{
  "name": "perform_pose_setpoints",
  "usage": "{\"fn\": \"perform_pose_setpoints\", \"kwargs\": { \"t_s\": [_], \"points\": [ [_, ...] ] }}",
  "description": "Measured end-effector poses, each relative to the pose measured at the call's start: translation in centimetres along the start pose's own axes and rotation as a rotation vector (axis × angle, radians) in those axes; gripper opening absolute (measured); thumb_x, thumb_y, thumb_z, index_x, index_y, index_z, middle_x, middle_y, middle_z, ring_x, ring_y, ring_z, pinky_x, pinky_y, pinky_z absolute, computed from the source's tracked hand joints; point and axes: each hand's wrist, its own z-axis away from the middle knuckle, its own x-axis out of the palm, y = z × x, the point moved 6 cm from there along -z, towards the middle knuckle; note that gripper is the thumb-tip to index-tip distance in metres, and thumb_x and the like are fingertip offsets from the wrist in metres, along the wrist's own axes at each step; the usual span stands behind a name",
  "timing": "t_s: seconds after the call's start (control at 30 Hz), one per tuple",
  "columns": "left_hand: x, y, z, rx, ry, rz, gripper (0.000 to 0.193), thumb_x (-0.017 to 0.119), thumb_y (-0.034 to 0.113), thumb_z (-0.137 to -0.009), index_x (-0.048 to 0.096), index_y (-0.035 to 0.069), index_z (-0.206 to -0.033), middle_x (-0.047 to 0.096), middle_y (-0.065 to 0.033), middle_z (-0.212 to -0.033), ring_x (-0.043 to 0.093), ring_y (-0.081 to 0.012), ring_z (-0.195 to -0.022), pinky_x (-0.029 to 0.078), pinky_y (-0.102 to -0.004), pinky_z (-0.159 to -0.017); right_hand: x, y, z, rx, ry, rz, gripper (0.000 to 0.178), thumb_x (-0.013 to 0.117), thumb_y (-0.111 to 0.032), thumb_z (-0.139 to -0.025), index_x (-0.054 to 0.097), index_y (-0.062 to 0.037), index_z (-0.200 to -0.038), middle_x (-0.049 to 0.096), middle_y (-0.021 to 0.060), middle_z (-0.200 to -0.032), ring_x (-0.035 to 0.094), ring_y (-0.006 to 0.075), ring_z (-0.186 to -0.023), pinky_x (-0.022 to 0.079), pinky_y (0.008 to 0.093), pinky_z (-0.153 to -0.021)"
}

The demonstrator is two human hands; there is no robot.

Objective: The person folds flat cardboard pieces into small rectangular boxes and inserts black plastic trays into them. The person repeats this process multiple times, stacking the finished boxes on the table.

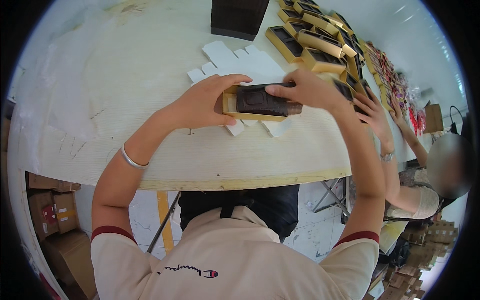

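My left hand (pixel 202 103) grips the left end of a shallow gold cardboard box (pixel 255 117), fingers on its far side and thumb on its near side. A black moulded plastic tray insert (pixel 257 100) lies mostly within that box, leaving a strip of the bottom bare at the left. My right hand (pixel 312 91) is closed on the insert's right end, thumb on top; its lower fingers are partly hidden and slightly blurred. White die-cut card blanks (pixel 232 61) lie flat beneath and beyond the box.
A tall dark box (pixel 237 20) stands at the back. Gold boxes with black inserts (pixel 322 45) are heaped at the far right. A co-worker's hand (pixel 372 110) reaches in beside my right arm. Clear plastic sheeting (pixel 55 90) covers the table's left; cartons (pixel 55 210) stand below.
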Motion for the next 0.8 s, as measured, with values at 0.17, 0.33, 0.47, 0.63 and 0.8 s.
{"fn": "perform_pose_setpoints", "kwargs": {
  "t_s": [0.17,0.33,0.47,0.63,0.8],
  "points": [
    [-0.2,-0.1,-0.1,0.073,0.015,-0.026,0.072,0.075,0.000,-0.069,0.045,0.016,-0.133,0.049,-0.0057,-0.126,0.048,-0.0223,-0.120,0.046,-0.0350,-0.102,-1.2,0.0,3.2,-0.450,0.194,-0.386,0.069,0.067,-0.051,-0.080,0.052,-0.0078,-0.131,0.059,0.0102,-0.110,0.059,0.0166,-0.087,0.048,0.0272,-0.076],
    [0.2,-0.5,-0.4,0.073,0.021,0.039,0.074,0.075,-0.002,-0.067,0.047,0.016,-0.133,0.044,-0.0056,-0.137,0.045,-0.0261,-0.125,0.041,-0.0369,-0.106,1.4,1.8,4.4,-0.611,0.142,-0.706,0.036,0.072,-0.001,-0.076,0.066,-0.0047,-0.111,0.061,0.0062,-0.097,0.059,0.0149,-0.083,0.050,0.0267,-0.075],
    [0.3,0.0,-0.1,0.103,0.065,-0.100,0.076,0.080,0.006,-0.065,0.048,0.019,-0.133,0.039,-0.0053,-0.144,0.041,-0.0283,-0.129,0.040,-0.0381,-0.107,2.4,-2.1,5.9,-0.799,0.448,-0.276,0.030,0.073,-0.011,-0.075,0.065,-0.0011,-0.103,0.060,0.0114,-0.085,0.059,0.0253,-0.075,0.049,0.0311,-0.065],
    [0.3,0.8,0.3,0.166,0.169,-0.366,0.078,0.083,0.022,-0.062,0.049,0.017,-0.132,0.041,-0.0066,-0.143,0.038,-0.0287,-0.131,0.040,-0.0398,-0.105,2.8,-3.6,6.8,-0.919,0.540,0.282,0.040,0.072,-0.016,-0.074,0.063,0.0001,-0.109,0.058,0.0110,-0.088,0.058,0.0240,-0.075,0.048,0.0331,-0.065],
    [0.6,1.2,0.6,0.266,0.193,-0.409,0.080,0.083,0.024,-0.062,0.048,0.014,-0.133,0.044,-0.0085,-0.138,0.039,-0.0313,-0.130,0.040,-0.0413,-0.104,2.2,-4.4,7.3,-0.915,0.470,0.180,0.048,0.073,-0.027,-0.072,0.063,-0.0004,-0.110,0.054,0.0100,-0.085,0.055,0.0238,-0.070,0.047,0.0336,-0.063]
  ]
}}
